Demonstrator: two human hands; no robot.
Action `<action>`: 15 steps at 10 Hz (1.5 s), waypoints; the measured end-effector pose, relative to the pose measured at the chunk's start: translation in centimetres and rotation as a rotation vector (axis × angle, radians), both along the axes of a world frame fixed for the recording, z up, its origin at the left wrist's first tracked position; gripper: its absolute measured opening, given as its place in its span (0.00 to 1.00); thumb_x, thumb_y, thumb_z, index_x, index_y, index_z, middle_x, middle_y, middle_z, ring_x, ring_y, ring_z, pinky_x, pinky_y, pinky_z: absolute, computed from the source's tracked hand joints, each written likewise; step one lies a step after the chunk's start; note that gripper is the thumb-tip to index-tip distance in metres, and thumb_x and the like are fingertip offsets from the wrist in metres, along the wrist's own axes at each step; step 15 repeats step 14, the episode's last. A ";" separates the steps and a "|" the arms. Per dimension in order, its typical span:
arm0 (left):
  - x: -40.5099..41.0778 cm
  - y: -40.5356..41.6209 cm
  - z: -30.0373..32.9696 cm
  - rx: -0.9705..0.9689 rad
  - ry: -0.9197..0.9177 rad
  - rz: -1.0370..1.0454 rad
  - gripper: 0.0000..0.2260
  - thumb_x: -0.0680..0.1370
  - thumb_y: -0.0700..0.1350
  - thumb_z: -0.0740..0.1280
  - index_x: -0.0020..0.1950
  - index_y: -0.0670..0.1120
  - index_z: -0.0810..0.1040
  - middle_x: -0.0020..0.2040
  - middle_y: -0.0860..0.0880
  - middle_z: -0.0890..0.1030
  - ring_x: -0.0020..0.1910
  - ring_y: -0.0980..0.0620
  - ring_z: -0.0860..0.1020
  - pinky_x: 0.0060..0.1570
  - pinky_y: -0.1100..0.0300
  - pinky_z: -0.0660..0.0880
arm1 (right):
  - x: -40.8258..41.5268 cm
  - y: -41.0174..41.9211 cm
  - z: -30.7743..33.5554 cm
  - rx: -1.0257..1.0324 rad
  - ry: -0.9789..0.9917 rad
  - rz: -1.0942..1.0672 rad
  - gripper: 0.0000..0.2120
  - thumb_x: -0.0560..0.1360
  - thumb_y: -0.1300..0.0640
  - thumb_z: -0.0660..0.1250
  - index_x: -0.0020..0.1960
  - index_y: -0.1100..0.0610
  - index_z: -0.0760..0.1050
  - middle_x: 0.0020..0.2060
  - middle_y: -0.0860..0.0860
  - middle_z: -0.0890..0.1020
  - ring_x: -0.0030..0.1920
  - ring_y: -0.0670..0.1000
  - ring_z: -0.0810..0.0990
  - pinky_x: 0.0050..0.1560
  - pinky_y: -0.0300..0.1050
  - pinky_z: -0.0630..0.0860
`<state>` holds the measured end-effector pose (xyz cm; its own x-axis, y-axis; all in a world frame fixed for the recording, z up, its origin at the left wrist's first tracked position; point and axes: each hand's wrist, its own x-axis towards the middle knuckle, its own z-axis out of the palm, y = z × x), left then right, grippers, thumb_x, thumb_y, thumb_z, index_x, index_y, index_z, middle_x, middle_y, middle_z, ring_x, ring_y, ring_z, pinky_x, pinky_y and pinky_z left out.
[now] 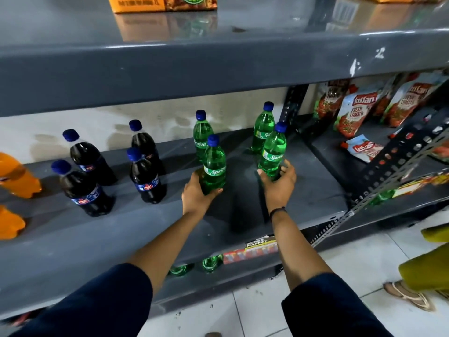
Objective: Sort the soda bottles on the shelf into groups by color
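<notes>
nearly sorted, i judge: on the shelf (243,210), dark cola bottles (145,176) stand left of the green bottles, orange ones (17,176) farther left. my left hand (196,193) and right hand (279,183) each grip a front green bottle (213,166), tidying the green group.

— What's the place like?
— Grey metal shelving (218,69), glossy and scuffed; a pale stained wall (109,122) behind it; perforated uprights (398,152).
— And underfoot?
— White tiled floor (352,259), lightly speckled.

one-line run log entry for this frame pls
left hand: grips front green bottle | right hand: grips right green bottle | dark bottles: grouped left | shelf
</notes>
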<state>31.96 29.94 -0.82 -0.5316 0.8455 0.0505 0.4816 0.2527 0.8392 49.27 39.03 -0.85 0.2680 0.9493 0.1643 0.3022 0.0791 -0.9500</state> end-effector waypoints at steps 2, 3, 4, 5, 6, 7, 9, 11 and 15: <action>-4.1 -8.2 -0.7 0.095 0.015 -0.069 0.18 0.70 0.40 0.74 0.58 0.41 0.76 0.57 0.47 0.81 0.57 0.51 0.78 0.58 0.61 0.71 | -2.9 -8.0 -0.6 0.104 0.129 -0.116 0.21 0.68 0.59 0.76 0.56 0.63 0.71 0.44 0.56 0.73 0.46 0.59 0.74 0.52 0.58 0.74; -6.9 -12.8 -1.0 0.127 0.031 -0.007 0.14 0.70 0.39 0.73 0.54 0.43 0.78 0.53 0.51 0.82 0.53 0.56 0.79 0.56 0.68 0.71 | -6.4 -12.4 -1.0 0.096 0.179 -0.041 0.17 0.69 0.59 0.75 0.52 0.62 0.72 0.41 0.58 0.73 0.42 0.60 0.74 0.47 0.57 0.74; -11.9 -19.6 -1.3 0.163 -0.013 0.162 0.11 0.70 0.38 0.73 0.49 0.47 0.78 0.48 0.52 0.82 0.49 0.60 0.79 0.51 0.77 0.70 | -12.9 -19.1 -1.3 0.099 0.175 0.226 0.13 0.69 0.58 0.74 0.48 0.57 0.72 0.41 0.55 0.76 0.41 0.54 0.75 0.45 0.44 0.73; -16.1 -24.2 -1.2 0.184 -0.016 0.341 0.10 0.71 0.38 0.72 0.48 0.49 0.77 0.46 0.51 0.82 0.46 0.56 0.80 0.48 0.75 0.71 | -18.3 -23.3 -1.5 0.075 0.125 0.473 0.13 0.70 0.56 0.74 0.49 0.54 0.72 0.42 0.51 0.77 0.42 0.48 0.76 0.45 0.34 0.72; -23.5 -30.7 -1.0 0.240 -0.020 0.676 0.10 0.71 0.40 0.72 0.47 0.49 0.74 0.47 0.48 0.80 0.48 0.47 0.79 0.48 0.59 0.73 | -27.1 -28.3 -1.0 -0.065 0.107 0.827 0.19 0.70 0.57 0.74 0.57 0.53 0.72 0.51 0.51 0.77 0.48 0.47 0.77 0.51 0.37 0.74; -28.3 -33.7 -1.0 0.274 -0.042 0.827 0.12 0.71 0.39 0.72 0.51 0.45 0.73 0.51 0.41 0.79 0.51 0.40 0.78 0.49 0.52 0.73 | -32.3 -30.1 -0.5 -0.104 0.092 0.941 0.27 0.69 0.59 0.75 0.64 0.56 0.68 0.58 0.52 0.75 0.55 0.49 0.76 0.56 0.40 0.72; -36.9 -35.5 0.2 0.217 -0.107 0.865 0.31 0.70 0.40 0.73 0.69 0.40 0.64 0.65 0.37 0.73 0.63 0.40 0.73 0.61 0.50 0.71 | -40.0 -29.9 0.1 -0.117 0.044 0.907 0.33 0.66 0.61 0.77 0.66 0.61 0.66 0.61 0.59 0.76 0.60 0.54 0.75 0.64 0.53 0.72; -40.7 -35.4 0.2 0.174 -0.075 0.737 0.25 0.70 0.44 0.72 0.65 0.46 0.69 0.62 0.41 0.78 0.61 0.41 0.76 0.61 0.46 0.72 | -42.8 -30.2 0.0 -0.124 -0.069 0.794 0.26 0.67 0.56 0.76 0.61 0.60 0.70 0.57 0.59 0.80 0.56 0.59 0.79 0.60 0.58 0.75; -41.0 -35.2 -0.1 0.207 -0.078 0.812 0.24 0.67 0.48 0.75 0.58 0.50 0.70 0.55 0.46 0.81 0.53 0.45 0.78 0.55 0.49 0.73 | -43.3 -30.9 0.0 -0.062 -0.065 0.736 0.28 0.67 0.54 0.76 0.62 0.57 0.69 0.58 0.57 0.78 0.57 0.57 0.78 0.61 0.54 0.74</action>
